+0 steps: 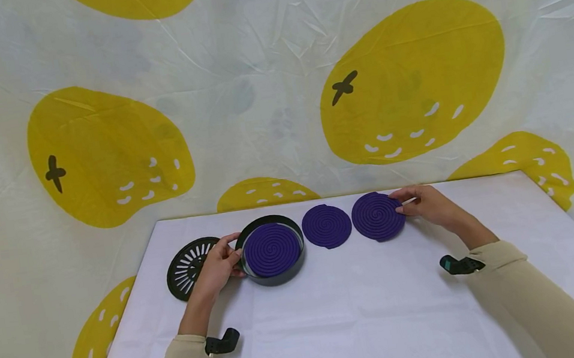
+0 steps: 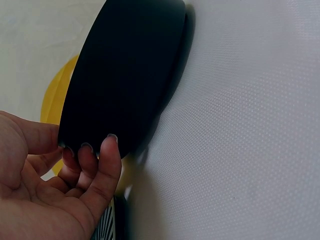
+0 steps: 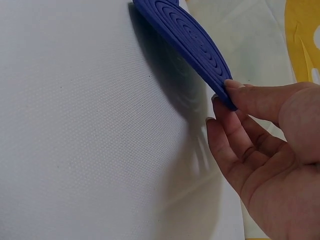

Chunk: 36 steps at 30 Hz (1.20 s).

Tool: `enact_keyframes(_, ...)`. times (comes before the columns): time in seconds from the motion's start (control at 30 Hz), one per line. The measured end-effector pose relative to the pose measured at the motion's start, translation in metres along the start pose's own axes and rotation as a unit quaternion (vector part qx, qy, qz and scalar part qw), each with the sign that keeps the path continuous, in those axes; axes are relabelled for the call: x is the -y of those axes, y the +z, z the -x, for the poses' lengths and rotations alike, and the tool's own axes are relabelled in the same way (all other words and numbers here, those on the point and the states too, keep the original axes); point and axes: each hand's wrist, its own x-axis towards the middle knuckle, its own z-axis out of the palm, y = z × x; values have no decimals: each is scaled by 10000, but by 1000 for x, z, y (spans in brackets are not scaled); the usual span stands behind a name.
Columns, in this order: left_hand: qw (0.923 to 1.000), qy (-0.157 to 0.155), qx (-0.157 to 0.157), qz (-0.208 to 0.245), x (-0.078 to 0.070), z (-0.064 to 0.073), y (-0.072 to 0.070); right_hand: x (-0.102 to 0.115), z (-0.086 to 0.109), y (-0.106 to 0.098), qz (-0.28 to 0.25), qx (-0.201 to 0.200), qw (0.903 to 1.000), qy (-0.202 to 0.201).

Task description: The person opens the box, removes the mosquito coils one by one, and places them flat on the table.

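A purple disc [image 1: 373, 216] is pinched by the right hand [image 1: 426, 204] at its nearest edge; a dark holder [image 1: 279, 278] is gripped by the left hand [image 1: 217, 268], seemingly for steadiness.

There are three purple spiral mats [image 1: 271, 250] [image 1: 326, 226] [image 1: 376, 216], one dark dish [image 1: 278, 278], one slotted disc [image 1: 194, 267], two hands [image 1: 217, 265] [image 1: 430, 205] and two wrist devices [image 1: 223, 343] [image 1: 460, 265].

Bright, even head view; dimmer wrist views, soft shadows across white tablecloth [image 3: 90, 150]
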Motion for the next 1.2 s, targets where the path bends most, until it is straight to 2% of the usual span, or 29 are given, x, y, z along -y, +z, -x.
enact_keyframes(0.8,10000,23,-13,-11,0,0,-1,0,1,-1,133,119,9998,18)
enact_keyframes(1.2,10000,-78,-1,-1,-4,1,-1,2,4,-4,156,58,9997,-197)
